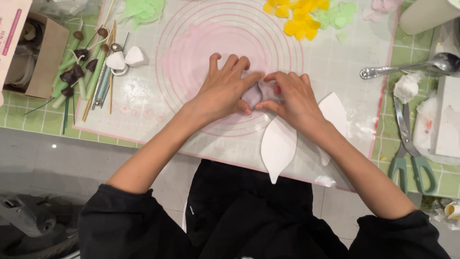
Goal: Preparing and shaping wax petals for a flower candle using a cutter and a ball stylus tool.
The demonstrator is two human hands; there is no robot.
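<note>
I am pressing both hands down on a petal-shaped cutter (252,95) at the middle of the silicone mat (153,100), over a thin sheet of pale pink paste (191,52) rolled out inside the mat's printed rings. My left hand (224,88) is lying flat, fingers spread, thumb and forefinger bearing on the cutter's left edge. My right hand (293,96) is meeting it from the other side, fingers curled, tips touching the cutter's right edge. The cutter itself is mostly hidden between my thumbs.

Two white leaf-shaped templates are lying on the mat: one (278,146) just below my right wrist, the other (334,112) partly under that forearm. Green-handled scissors (407,144) and a metal spoon (407,68) are lying to the right, off the mat.
</note>
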